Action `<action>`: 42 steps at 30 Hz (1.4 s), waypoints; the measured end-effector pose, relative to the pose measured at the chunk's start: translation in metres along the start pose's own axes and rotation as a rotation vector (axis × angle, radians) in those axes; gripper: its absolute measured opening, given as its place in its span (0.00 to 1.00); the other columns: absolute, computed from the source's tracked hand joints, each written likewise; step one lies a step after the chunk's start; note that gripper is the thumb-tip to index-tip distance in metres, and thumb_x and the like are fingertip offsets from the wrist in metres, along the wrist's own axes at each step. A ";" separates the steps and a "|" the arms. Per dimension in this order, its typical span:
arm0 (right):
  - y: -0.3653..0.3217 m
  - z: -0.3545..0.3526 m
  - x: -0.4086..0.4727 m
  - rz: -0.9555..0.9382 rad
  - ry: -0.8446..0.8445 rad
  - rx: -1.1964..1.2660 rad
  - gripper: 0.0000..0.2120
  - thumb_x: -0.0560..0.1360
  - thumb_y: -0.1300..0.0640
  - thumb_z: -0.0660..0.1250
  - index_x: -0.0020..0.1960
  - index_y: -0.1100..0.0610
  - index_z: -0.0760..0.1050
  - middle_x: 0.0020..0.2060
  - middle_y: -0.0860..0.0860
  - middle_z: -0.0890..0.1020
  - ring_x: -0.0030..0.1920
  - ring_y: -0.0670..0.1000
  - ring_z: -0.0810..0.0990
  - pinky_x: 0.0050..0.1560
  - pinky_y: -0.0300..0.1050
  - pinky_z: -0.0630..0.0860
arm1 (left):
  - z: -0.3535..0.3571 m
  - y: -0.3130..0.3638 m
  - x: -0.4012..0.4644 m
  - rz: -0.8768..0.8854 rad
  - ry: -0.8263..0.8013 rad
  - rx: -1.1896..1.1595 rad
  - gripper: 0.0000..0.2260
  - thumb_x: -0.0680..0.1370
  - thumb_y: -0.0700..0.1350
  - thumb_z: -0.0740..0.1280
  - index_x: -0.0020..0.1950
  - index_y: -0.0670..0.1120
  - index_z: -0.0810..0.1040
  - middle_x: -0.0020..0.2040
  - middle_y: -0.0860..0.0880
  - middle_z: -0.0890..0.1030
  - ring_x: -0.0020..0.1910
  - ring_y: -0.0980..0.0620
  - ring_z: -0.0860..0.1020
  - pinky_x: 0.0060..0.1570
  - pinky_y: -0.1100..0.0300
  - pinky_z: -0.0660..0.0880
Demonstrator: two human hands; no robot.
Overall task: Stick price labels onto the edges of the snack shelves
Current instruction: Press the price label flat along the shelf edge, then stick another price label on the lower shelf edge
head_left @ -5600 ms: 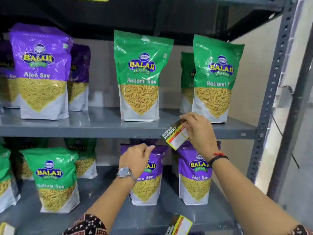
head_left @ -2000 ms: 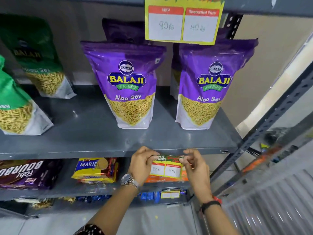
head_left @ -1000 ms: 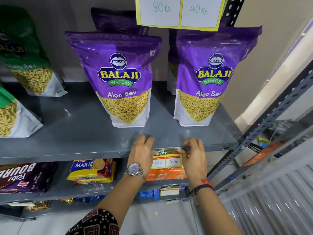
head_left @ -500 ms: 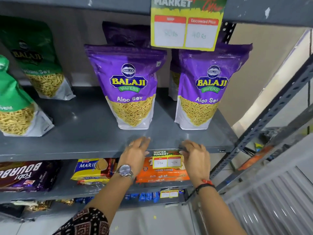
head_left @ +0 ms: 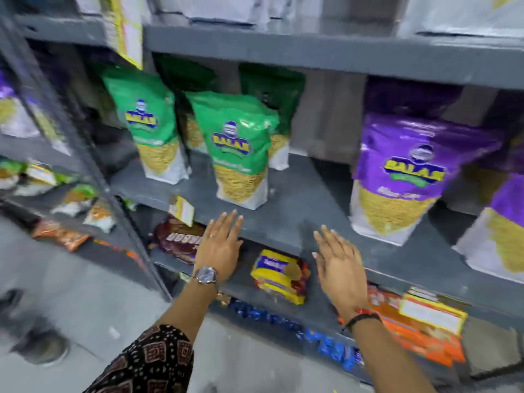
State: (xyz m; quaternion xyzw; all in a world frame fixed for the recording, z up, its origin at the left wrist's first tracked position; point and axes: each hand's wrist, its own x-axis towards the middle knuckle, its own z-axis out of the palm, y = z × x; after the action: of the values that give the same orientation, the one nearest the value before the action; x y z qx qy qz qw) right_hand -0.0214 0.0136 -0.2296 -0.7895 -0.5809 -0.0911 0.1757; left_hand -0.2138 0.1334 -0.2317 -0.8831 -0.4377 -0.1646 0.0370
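Grey painted steel forms the snack shelf (head_left: 297, 211) that carries the standing pouches; its front edge runs from lower left to lower right, and the frame is motion-blurred. Risk: neither hand holds a label, so the bare stretch of front edge between the hands may go untagged unless a fresh label is fetched. Risk: the green foil snack pouch (head_left: 241, 148) stands close to the front edge just above the left hand, and a careless sweep of that hand could tip it. Risk: the small yellow-bordered price label (head_left: 182, 210), fixed at the left end of the front edge, hangs tilted with its lower edge free; a brush from the left wrist could likely peel it off. A second yellow-bordered price label (head_left: 432, 313) sits on the front edge of the shelf below, towards the right.

The left hand (head_left: 219, 245) is flat, fingers spread, palm over the front edge, gripping nothing. The right hand (head_left: 338, 265) is likewise spread and empty, angled towards the same edge; contact cannot be judged.
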 end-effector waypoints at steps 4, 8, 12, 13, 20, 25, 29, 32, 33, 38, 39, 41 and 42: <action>-0.069 0.030 0.038 -0.069 -0.026 0.039 0.21 0.71 0.52 0.51 0.55 0.57 0.76 0.55 0.53 0.82 0.51 0.54 0.82 0.47 0.51 0.80 | 0.006 -0.079 0.005 -0.146 0.038 -0.112 0.21 0.69 0.36 0.66 0.60 0.38 0.68 0.59 0.35 0.77 0.57 0.35 0.76 0.53 0.37 0.75; -0.148 0.066 0.077 -0.119 -0.006 0.101 0.20 0.72 0.50 0.52 0.57 0.55 0.74 0.56 0.51 0.82 0.53 0.52 0.80 0.51 0.48 0.78 | 0.015 -0.162 0.015 -0.297 0.021 -0.266 0.20 0.67 0.32 0.69 0.57 0.36 0.70 0.56 0.32 0.77 0.54 0.32 0.75 0.55 0.38 0.73; -0.221 0.093 0.121 -0.190 0.037 0.115 0.18 0.71 0.52 0.55 0.58 0.53 0.73 0.54 0.50 0.82 0.52 0.51 0.81 0.54 0.43 0.69 | 0.028 -0.229 0.024 -0.396 -0.134 -0.369 0.16 0.71 0.38 0.68 0.56 0.37 0.70 0.54 0.33 0.76 0.54 0.34 0.74 0.53 0.43 0.72; -0.236 0.097 0.131 -0.196 0.045 0.102 0.18 0.70 0.52 0.56 0.57 0.53 0.73 0.52 0.49 0.83 0.50 0.51 0.81 0.52 0.42 0.65 | 0.032 -0.239 0.028 -0.389 -0.183 -0.404 0.16 0.72 0.40 0.68 0.57 0.37 0.70 0.54 0.34 0.77 0.54 0.35 0.74 0.54 0.45 0.72; -0.277 0.120 0.162 -0.122 -0.019 0.161 0.09 0.65 0.60 0.66 0.44 0.54 0.78 0.38 0.53 0.84 0.37 0.55 0.82 0.41 0.45 0.62 | 0.057 -0.242 0.055 -0.761 -0.133 -1.052 0.06 0.68 0.31 0.70 0.41 0.38 0.74 0.44 0.36 0.81 0.40 0.46 0.79 0.38 0.70 0.76; -0.276 0.117 0.167 -0.046 -0.120 0.347 0.09 0.68 0.71 0.62 0.45 0.61 0.74 0.44 0.60 0.80 0.43 0.60 0.80 0.40 0.50 0.75 | 0.065 -0.225 0.065 -0.860 -0.065 -1.222 0.20 0.68 0.24 0.65 0.28 0.46 0.64 0.26 0.50 0.69 0.19 0.68 0.72 0.23 0.79 0.67; -0.277 0.119 0.165 -0.040 -0.075 0.325 0.12 0.63 0.75 0.66 0.40 0.61 0.74 0.39 0.59 0.80 0.36 0.61 0.79 0.32 0.46 0.74 | 0.072 -0.223 0.068 -0.929 0.046 -1.186 0.21 0.67 0.26 0.68 0.27 0.48 0.65 0.24 0.49 0.68 0.26 0.57 0.69 0.25 0.78 0.66; -0.277 0.123 0.151 -0.042 -0.026 0.257 0.15 0.59 0.75 0.71 0.38 0.58 0.73 0.35 0.57 0.80 0.30 0.59 0.78 0.27 0.41 0.74 | 0.074 -0.223 0.065 -0.887 0.016 -1.134 0.20 0.69 0.26 0.66 0.28 0.48 0.67 0.25 0.49 0.70 0.28 0.56 0.69 0.31 0.71 0.70; -0.275 0.124 0.143 -0.026 -0.019 0.269 0.15 0.60 0.75 0.70 0.39 0.58 0.73 0.36 0.57 0.80 0.31 0.59 0.78 0.28 0.42 0.75 | 0.074 -0.224 0.063 -0.826 0.007 -1.108 0.19 0.69 0.27 0.66 0.28 0.49 0.69 0.26 0.49 0.71 0.28 0.55 0.70 0.32 0.68 0.69; -0.267 0.129 0.120 0.300 0.020 0.582 0.05 0.76 0.65 0.60 0.44 0.58 0.73 0.41 0.53 0.78 0.39 0.51 0.76 0.33 0.33 0.70 | 0.057 -0.250 0.069 -0.324 -0.014 -0.811 0.03 0.69 0.32 0.69 0.37 0.37 0.78 0.32 0.42 0.79 0.32 0.48 0.74 0.29 0.71 0.66; -0.267 0.132 0.119 0.342 0.009 0.597 0.04 0.75 0.64 0.61 0.45 0.58 0.74 0.42 0.54 0.79 0.40 0.52 0.77 0.34 0.35 0.72 | 0.053 -0.254 0.071 -0.258 -0.029 -0.771 0.03 0.70 0.31 0.68 0.36 0.36 0.77 0.33 0.41 0.79 0.32 0.48 0.74 0.30 0.71 0.67; -0.267 0.137 0.121 0.387 -0.039 0.563 0.04 0.74 0.65 0.64 0.43 0.58 0.75 0.41 0.56 0.82 0.39 0.53 0.78 0.34 0.41 0.73 | 0.048 -0.259 0.074 -0.176 -0.041 -0.713 0.04 0.70 0.30 0.68 0.35 0.35 0.77 0.33 0.43 0.76 0.32 0.48 0.73 0.34 0.64 0.69; -0.267 0.139 0.123 0.392 -0.061 0.537 0.05 0.73 0.66 0.64 0.41 0.58 0.75 0.40 0.57 0.82 0.37 0.52 0.77 0.33 0.41 0.72 | 0.047 -0.260 0.075 -0.151 -0.042 -0.695 0.04 0.69 0.30 0.67 0.35 0.35 0.76 0.33 0.44 0.75 0.32 0.48 0.73 0.36 0.61 0.69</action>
State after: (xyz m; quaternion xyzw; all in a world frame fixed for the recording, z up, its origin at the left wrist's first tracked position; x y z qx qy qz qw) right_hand -0.2457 0.2458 -0.2691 -0.8140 -0.4263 0.1246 0.3744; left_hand -0.3632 0.3599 -0.2723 -0.8113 -0.4205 -0.2877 -0.2867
